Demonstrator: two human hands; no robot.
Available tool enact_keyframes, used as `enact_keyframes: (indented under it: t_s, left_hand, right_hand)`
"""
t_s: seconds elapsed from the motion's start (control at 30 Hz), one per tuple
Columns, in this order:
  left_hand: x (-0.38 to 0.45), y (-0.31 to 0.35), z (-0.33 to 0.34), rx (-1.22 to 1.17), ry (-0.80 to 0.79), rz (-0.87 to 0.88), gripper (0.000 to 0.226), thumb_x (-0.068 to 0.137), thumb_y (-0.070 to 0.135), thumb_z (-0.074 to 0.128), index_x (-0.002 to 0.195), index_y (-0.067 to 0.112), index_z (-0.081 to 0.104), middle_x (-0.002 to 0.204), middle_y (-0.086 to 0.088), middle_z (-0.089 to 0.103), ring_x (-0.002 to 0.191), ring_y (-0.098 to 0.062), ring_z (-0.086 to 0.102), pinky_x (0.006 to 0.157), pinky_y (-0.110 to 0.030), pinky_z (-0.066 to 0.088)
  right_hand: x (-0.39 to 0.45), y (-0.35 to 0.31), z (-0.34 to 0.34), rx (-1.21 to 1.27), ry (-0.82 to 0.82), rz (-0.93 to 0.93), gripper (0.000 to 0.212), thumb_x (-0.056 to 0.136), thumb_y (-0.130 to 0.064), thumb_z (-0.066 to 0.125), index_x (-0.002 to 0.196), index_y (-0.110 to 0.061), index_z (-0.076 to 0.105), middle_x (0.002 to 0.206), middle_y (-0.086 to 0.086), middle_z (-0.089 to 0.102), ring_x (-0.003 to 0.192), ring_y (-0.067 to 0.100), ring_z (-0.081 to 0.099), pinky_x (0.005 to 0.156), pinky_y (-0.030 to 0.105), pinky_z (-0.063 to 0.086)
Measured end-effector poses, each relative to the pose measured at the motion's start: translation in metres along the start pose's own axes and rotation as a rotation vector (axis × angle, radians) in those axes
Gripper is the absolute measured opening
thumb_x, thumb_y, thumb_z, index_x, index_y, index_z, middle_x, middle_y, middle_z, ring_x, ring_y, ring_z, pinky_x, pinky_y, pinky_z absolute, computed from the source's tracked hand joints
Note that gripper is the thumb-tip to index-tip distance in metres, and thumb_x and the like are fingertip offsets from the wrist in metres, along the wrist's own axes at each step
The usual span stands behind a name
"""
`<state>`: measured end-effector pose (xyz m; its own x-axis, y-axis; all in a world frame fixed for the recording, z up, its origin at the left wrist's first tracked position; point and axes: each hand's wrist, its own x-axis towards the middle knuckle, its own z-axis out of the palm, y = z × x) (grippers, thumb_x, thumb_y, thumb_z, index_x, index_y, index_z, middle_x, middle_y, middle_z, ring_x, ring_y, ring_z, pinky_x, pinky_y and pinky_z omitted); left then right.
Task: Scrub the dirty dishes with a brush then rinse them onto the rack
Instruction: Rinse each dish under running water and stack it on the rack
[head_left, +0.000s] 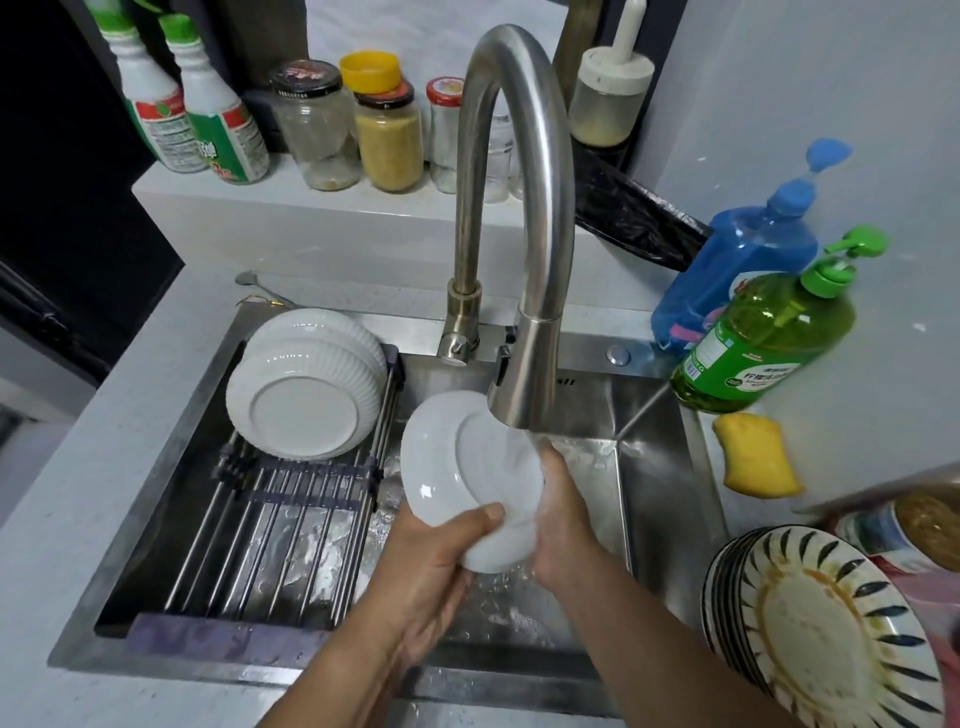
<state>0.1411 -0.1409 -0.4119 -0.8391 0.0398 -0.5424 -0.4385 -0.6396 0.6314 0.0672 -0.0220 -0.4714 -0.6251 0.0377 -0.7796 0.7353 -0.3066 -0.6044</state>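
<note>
I hold a white plate (457, 467) tilted on edge under the running faucet (524, 358), its underside toward me. My left hand (431, 566) grips the plate's lower rim with the thumb on the back. My right hand (561, 514) rests against the plate's right side, wet from the stream; its fingers are hidden behind the plate. White ribbed bowls (306, 384) lie stacked upside down on the roll-up rack (280, 519) over the sink's left half. A stack of dirty striped plates (826, 629) sits on the counter at lower right. No brush is in view.
A yellow sponge (758, 454) lies on the right counter by green (763, 343) and blue (737, 270) soap bottles. Jars (387, 135) and two cleaner bottles (197, 104) line the back ledge. A spoon (260, 288) lies behind the sink (670, 467).
</note>
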Motion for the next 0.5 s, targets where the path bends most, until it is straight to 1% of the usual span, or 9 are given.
enact_keyframes:
  t_s: [0.07, 0.13, 0.2, 0.27, 0.3, 0.33, 0.4, 0.43, 0.5]
  left_hand:
    - [0.0, 0.005, -0.007, 0.078, -0.026, -0.02, 0.066, 0.071, -0.017, 0.078, 0.129, 0.006, 0.058, 0.115, -0.022, 0.074, 0.107, -0.036, 0.072, 0.081, -0.044, 0.062]
    - [0.001, 0.013, -0.014, 0.275, -0.089, -0.061, 0.069, 0.066, -0.01, 0.082, 0.13, 0.007, 0.059, 0.116, -0.018, 0.074, 0.11, -0.035, 0.071, 0.091, -0.047, 0.06]
    - [0.001, 0.016, -0.014, 0.497, -0.16, -0.102, 0.065, 0.069, -0.005, 0.084, 0.128, 0.01, 0.063, 0.117, -0.014, 0.075, 0.113, -0.033, 0.07, 0.101, -0.051, 0.055]
    - [0.002, 0.017, -0.006, 0.617, -0.171, -0.11, 0.051, 0.075, -0.008, 0.081, 0.119, 0.012, 0.068, 0.112, -0.012, 0.076, 0.11, -0.033, 0.071, 0.102, -0.054, 0.053]
    - [0.002, 0.016, -0.001, 0.647, -0.151, -0.104, 0.046, 0.076, -0.011, 0.078, 0.115, 0.012, 0.069, 0.109, -0.012, 0.077, 0.109, -0.034, 0.071, 0.102, -0.055, 0.053]
    - [0.002, 0.016, 0.003, 0.671, -0.128, -0.102, 0.042, 0.077, -0.012, 0.076, 0.111, 0.011, 0.069, 0.106, -0.012, 0.077, 0.108, -0.035, 0.071, 0.102, -0.055, 0.052]
    - [0.002, 0.018, 0.005, 0.682, -0.114, -0.119, 0.04, 0.078, -0.014, 0.074, 0.111, 0.009, 0.068, 0.106, -0.013, 0.077, 0.108, -0.034, 0.071, 0.102, -0.052, 0.053]
    - [0.002, 0.02, 0.004, 0.647, -0.132, -0.143, 0.042, 0.079, -0.015, 0.073, 0.115, 0.006, 0.067, 0.109, -0.014, 0.077, 0.108, -0.033, 0.071, 0.101, -0.048, 0.055]
    - [0.002, 0.025, -0.003, 0.491, -0.173, -0.21, 0.049, 0.08, -0.018, 0.071, 0.125, 0.001, 0.064, 0.117, -0.018, 0.075, 0.111, -0.032, 0.071, 0.095, -0.042, 0.058]
  right_hand:
    - [0.0, -0.008, -0.003, -0.055, -0.029, -0.025, 0.077, 0.068, -0.077, 0.066, 0.113, -0.016, 0.074, 0.101, 0.012, 0.078, 0.099, 0.036, 0.072, 0.095, 0.055, 0.055]
    - [-0.004, -0.027, -0.004, -0.175, -0.048, -0.106, 0.056, 0.086, -0.067, 0.06, 0.099, -0.014, 0.073, 0.086, 0.008, 0.077, 0.086, 0.029, 0.071, 0.083, 0.041, 0.056]
    - [-0.012, -0.047, 0.0, -0.328, -0.037, -0.228, 0.029, 0.092, -0.042, 0.064, 0.08, -0.016, 0.064, 0.072, 0.003, 0.065, 0.068, 0.017, 0.06, 0.062, 0.027, 0.046]
    - [-0.016, -0.055, 0.013, -0.56, -0.057, -0.337, 0.022, 0.093, -0.035, 0.062, 0.083, -0.016, 0.06, 0.075, 0.003, 0.058, 0.063, 0.012, 0.053, 0.054, 0.023, 0.039]
    - [-0.021, -0.053, 0.021, -0.694, -0.062, -0.363, 0.028, 0.093, -0.045, 0.062, 0.09, -0.017, 0.061, 0.08, 0.004, 0.061, 0.066, 0.012, 0.056, 0.054, 0.021, 0.041]
    - [-0.027, -0.049, 0.027, -0.807, -0.066, -0.362, 0.041, 0.087, -0.061, 0.059, 0.098, -0.022, 0.063, 0.089, 0.005, 0.065, 0.073, 0.014, 0.061, 0.059, 0.021, 0.046]
    - [-0.036, -0.044, 0.036, -1.004, -0.087, -0.364, 0.063, 0.073, -0.083, 0.046, 0.106, -0.032, 0.062, 0.104, 0.009, 0.064, 0.089, 0.022, 0.065, 0.078, 0.031, 0.056]
    - [-0.039, -0.047, 0.037, -1.072, -0.102, -0.356, 0.066, 0.075, -0.084, 0.043, 0.111, -0.031, 0.061, 0.108, 0.01, 0.062, 0.096, 0.026, 0.065, 0.086, 0.035, 0.055]
    - [-0.039, -0.062, 0.031, -1.115, -0.061, -0.284, 0.056, 0.089, -0.071, 0.05, 0.119, -0.025, 0.06, 0.113, 0.011, 0.062, 0.107, 0.03, 0.064, 0.091, 0.036, 0.051]
